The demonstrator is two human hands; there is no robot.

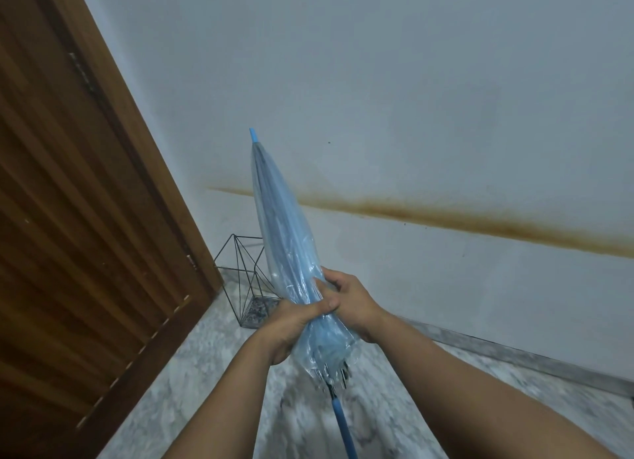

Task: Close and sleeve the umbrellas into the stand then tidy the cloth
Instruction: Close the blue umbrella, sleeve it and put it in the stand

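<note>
A closed, see-through blue umbrella (281, 225) points up and away from me, its blue tip near the wall and its blue handle shaft (341, 424) running down toward me. My left hand (295, 325) wraps around the folded canopy from the left. My right hand (346, 301) grips the same bunched canopy from the right, thumbs close together. A black wire umbrella stand (240, 277) sits on the floor in the corner behind the umbrella, nothing visible inside it. No cloth is in view.
A brown wooden door (79, 218) fills the left side, next to the stand. A pale wall (446, 115) with a rusty stain band runs behind. Marbled grey floor (192, 383) lies below, with a skirting strip along the wall on the right.
</note>
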